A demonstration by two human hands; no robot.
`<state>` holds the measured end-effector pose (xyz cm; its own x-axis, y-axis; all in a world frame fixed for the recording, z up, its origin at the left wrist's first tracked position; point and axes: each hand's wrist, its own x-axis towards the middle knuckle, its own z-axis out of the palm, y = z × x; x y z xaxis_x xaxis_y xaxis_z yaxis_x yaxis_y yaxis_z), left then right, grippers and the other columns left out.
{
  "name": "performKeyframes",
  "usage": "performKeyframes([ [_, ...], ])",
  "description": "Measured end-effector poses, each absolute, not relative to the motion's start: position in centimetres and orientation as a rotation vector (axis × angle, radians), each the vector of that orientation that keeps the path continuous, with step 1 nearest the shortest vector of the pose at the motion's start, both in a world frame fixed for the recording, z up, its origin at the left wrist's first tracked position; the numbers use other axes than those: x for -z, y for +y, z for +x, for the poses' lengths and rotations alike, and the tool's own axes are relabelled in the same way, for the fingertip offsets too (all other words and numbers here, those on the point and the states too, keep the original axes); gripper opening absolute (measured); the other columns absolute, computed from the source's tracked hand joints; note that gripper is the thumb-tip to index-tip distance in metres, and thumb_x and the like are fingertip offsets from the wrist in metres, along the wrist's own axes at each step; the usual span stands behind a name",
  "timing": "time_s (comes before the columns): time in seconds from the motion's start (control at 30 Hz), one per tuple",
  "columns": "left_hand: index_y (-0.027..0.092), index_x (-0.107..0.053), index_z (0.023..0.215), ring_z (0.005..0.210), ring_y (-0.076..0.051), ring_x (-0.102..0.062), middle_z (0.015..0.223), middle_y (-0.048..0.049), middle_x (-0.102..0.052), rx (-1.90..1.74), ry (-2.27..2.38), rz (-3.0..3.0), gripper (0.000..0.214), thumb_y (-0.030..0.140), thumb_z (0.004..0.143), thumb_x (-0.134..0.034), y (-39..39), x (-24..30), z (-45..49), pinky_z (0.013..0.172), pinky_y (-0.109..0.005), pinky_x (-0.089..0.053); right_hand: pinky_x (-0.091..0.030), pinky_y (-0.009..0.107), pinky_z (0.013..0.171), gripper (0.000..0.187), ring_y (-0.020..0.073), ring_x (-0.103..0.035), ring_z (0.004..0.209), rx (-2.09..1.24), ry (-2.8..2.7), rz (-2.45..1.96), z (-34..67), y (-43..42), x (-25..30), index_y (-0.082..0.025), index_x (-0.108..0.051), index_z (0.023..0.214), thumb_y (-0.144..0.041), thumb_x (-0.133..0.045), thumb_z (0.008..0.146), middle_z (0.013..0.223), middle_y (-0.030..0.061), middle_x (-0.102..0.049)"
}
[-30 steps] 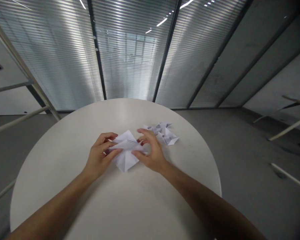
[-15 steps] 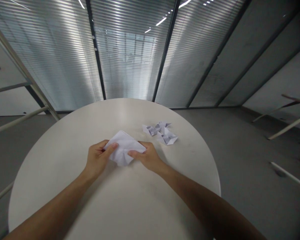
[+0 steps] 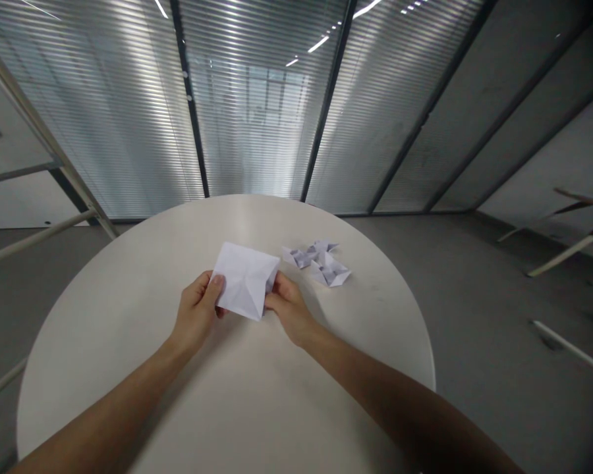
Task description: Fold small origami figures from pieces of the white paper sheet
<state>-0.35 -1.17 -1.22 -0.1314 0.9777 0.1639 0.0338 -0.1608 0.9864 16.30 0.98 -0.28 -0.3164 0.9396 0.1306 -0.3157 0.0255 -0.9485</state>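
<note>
Above white table (image 3: 257, 401) | left hand (image 3: 195, 317), right hand (image 3: 290, 311) pinch paper (image 3: 244, 280) | blinds (image 3: 257, 118) behind

folded papers (image 3: 319, 262) right, table (image 3: 128, 296) left open

A round white table (image 3: 128, 368) carries a small cluster of folded paper shapes (image 3: 321, 262) at two o'clock from its centre. Slatted blinds (image 3: 257, 118) stand beyond at twelve o'clock.
</note>
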Motion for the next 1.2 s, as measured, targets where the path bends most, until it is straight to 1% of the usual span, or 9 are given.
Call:
performKeyframes([
  [0.1,0.016,-0.054,0.080,0.056,-0.012,-0.050,0.062,0.0012,-0.052,-1.242,1.288,1.553,0.033,0.045,0.091,-0.042,-1.8,1.0,0.0,0.051,-0.023,-0.041,-0.052,0.030,0.067,0.022,0.0205,-0.064,0.078,-1.413,-1.130,-0.904,15.6,0.9,0.7,-0.021,-0.063,0.085,-0.023,-0.063,0.063,0.084,0.0017,-0.069],
  [0.2,0.016,-0.052,0.113,0.088,-0.022,-0.057,0.096,-0.0088,-0.061,-1.225,1.395,1.914,0.038,0.043,0.092,-0.037,-2.3,0.9,0.0,0.075,-0.035,-0.046,-0.051,0.031,0.061,0.018,0.0225,-0.064,0.075,-1.402,-1.010,-1.045,15.4,1.1,1.4,-0.019,-0.065,0.080,-0.031,-0.057,0.069,0.077,0.0040,-0.070],
  [0.33,0.019,-0.036,0.135,0.119,-0.033,-0.042,0.131,-0.0171,-0.045,-1.344,1.432,2.570,0.065,0.046,0.079,-0.056,-2.5,0.6,-0.3,0.096,-0.048,-0.035,-0.049,0.030,0.059,0.015,0.0206,-0.062,0.070,-1.218,-1.103,-1.169,15.6,1.6,2.5,-0.016,-0.065,0.071,-0.029,-0.060,0.066,0.071,0.0050,-0.068],
  [0.4,0.020,-0.041,0.132,0.116,-0.033,-0.045,0.127,-0.0163,-0.050,-1.286,1.465,2.827,0.062,0.035,0.075,-0.061,-2.3,0.6,-0.2,0.093,-0.047,-0.035,-0.047,0.028,0.057,0.015,0.0188,-0.059,0.066,-1.122,-1.228,-1.207,15.7,1.7,2.8,-0.015,-0.064,0.066,-0.030,-0.062,0.067,0.067,0.0038,-0.065],
  [0.5,0.019,-0.055,0.114,0.091,-0.026,-0.056,0.099,-0.0113,-0.064,-1.147,1.614,3.019,0.038,0.016,0.076,-0.053,-1.7,0.9,-0.1,0.077,-0.039,-0.039,-0.043,0.026,0.053,0.020,0.0174,-0.057,0.061,-0.990,-1.419,-1.292,15.7,1.6,2.6,-0.015,-0.064,0.062,-0.033,-0.062,0.070,0.061,0.0021,-0.061],
  [0.67,0.020,-0.060,0.085,0.060,-0.016,-0.053,0.063,-0.0019,-0.060,-1.278,1.547,3.076,0.012,0.013,0.079,-0.052,-1.0,1.8,-0.6,0.063,-0.031,-0.036,-0.043,0.029,0.058,0.013,0.0193,-0.058,0.066,-0.797,-1.613,-1.478,15.9,1.5,2.0,-0.019,-0.064,0.068,-0.031,-0.063,0.071,0.066,0.0034,-0.064],
  [0.83,0.018,-0.058,0.095,0.064,-0.016,-0.057,0.076,-0.0030,-0.063,-1.612,1.943,2.498,0.016,0.018,0.080,-0.054,-1.2,1.5,-1.4,0.069,-0.030,-0.043,-0.045,0.031,0.069,0.027,0.0201,-0.061,0.076,-0.592,-1.767,-1.586,17.0,2.1,1.5,-0.022,-0.061,0.099,-0.021,-0.060,0.072,0.084,0.0030,-0.067],
  [1.0,0.019,-0.056,0.115,0.089,-0.021,-0.057,0.106,-0.0092,-0.059,-1.508,2.042,2.317,0.035,0.020,0.081,-0.053,-0.8,1.0,-2.9,0.079,-0.034,-0.046,-0.044,0.031,0.081,0.029,0.0205,-0.061,0.091,-0.306,-2.192,-1.456,18.9,2.6,0.9,-0.024,-0.067,0.104,-0.015,-0.050,0.082,0.096,0.0056,-0.065],
  [1.2,0.026,-0.068,0.097,0.111,-0.025,-0.051,0.121,-0.0056,-0.059,-0.909,1.644,2.822,0.029,0.011,0.082,-0.049,0.3,1.8,-4.8,0.089,-0.042,-0.041,-0.042,0.031,0.090,0.045,0.0178,-0.057,0.102,-0.157,-2.561,-1.187,20.6,3.4,1.6,-0.028,-0.067,0.112,-0.003,-0.044,0.081,0.123,0.0056,-0.055],
])
